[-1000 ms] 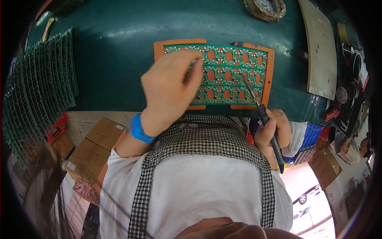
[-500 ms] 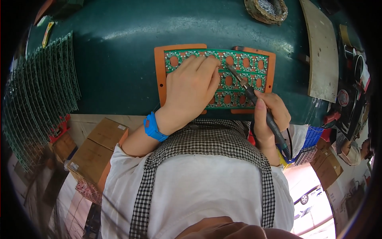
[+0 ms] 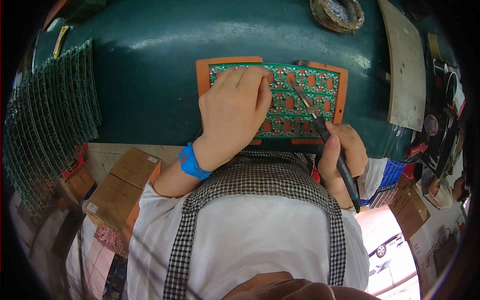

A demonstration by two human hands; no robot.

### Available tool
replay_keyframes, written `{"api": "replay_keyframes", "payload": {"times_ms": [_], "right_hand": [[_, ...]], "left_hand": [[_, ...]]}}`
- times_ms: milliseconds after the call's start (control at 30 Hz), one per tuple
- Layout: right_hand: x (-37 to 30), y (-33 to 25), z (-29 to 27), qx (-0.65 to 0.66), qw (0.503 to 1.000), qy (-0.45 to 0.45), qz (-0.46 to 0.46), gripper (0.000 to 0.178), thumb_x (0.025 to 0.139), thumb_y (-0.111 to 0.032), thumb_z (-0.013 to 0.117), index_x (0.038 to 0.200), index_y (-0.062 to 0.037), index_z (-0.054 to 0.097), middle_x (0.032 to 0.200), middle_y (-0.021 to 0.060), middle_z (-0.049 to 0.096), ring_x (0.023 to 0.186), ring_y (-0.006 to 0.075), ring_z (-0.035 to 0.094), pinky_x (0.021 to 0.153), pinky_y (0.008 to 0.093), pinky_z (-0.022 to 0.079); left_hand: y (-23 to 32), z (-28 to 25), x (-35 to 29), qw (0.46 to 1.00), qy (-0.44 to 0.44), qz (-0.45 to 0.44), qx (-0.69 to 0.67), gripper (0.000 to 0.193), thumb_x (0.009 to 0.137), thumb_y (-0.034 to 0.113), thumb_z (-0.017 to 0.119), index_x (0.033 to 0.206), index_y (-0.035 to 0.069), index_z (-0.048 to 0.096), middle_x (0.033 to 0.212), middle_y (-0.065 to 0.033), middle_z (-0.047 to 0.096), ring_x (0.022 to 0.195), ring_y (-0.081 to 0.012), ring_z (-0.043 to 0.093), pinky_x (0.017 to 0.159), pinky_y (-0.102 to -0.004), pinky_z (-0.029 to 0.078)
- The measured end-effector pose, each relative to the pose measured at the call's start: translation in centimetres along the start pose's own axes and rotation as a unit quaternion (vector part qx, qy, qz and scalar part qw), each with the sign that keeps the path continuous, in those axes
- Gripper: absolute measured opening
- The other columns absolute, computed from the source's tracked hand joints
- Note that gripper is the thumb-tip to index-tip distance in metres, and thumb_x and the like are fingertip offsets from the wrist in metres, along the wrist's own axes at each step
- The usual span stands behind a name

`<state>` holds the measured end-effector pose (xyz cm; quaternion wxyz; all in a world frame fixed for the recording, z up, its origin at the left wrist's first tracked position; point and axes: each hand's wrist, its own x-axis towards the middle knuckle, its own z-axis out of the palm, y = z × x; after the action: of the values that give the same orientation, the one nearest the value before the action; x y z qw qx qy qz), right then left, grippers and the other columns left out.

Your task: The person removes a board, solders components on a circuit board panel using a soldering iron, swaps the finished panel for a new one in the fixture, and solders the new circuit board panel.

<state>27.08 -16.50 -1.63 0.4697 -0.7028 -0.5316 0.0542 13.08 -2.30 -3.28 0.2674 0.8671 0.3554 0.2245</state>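
Observation:
A green circuit board panel (image 3: 287, 114) with rows of oval openings lies in an orange-brown holder frame (image 3: 343, 92) on the table. Over its left part rests my left hand (image 3: 232, 112), fingers bent, thumb and forefinger pinched near the upper middle boards. Whatever the pinch holds, if anything, is too small to make out. My right hand (image 3: 346, 150) grips a soldering iron (image 3: 325, 131) by its dark handle, like a pen. The iron's tip points up and left, over the top row; whether it touches the board I cannot tell. My left hand hides several boards.
At the left stands a row of upright green circuit boards (image 3: 55, 115). A round container of grey bits (image 3: 337, 15) sits at the far right, beside a pale board (image 3: 406, 65). Cardboard boxes (image 3: 122, 182) stand below the table's edge at left. Cables and tools crowd the right rim.
My left hand has drawn back slightly to the left, its fingertips moving away from the iron's tip. The soldering iron and my right hand have shifted a little to the right.

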Motion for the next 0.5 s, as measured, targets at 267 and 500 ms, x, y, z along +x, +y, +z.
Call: {"api": "replay_keyframes", "payload": {"times_ms": [267,500], "right_hand": [[0.7,-0.2,1.5,0.003,0.998,-0.042,0.037,0.011,0.073,-0.001,0.066,0.083,0.0029,0.067,0.07,0.0121,0.066,0.058,0.021,0.064,0.054,0.0276,0.05],[1.1,-0.7,1.3,0.005,0.998,-0.043,0.049,0.012,0.073,-0.001,0.066,0.085,0.0026,0.067,0.07,0.0117,0.066,0.058,0.0217,0.063,0.056,0.028,0.05]], "left_hand": [[-0.5,0.7,-0.1,1.0,-0.006,-0.008,-0.018,0.01,0.075,0.007,0.063,0.085,0.007,0.059,0.078,-0.0057,0.06,0.073,-0.0233,0.059,0.056,-0.035,0.049],[-0.7,0.2,0.0,0.999,-0.027,0.004,-0.043,0.01,0.075,0.006,0.062,0.085,0.005,0.059,0.079,-0.007,0.058,0.074,-0.024,0.059,0.056,-0.035,0.048]]}}
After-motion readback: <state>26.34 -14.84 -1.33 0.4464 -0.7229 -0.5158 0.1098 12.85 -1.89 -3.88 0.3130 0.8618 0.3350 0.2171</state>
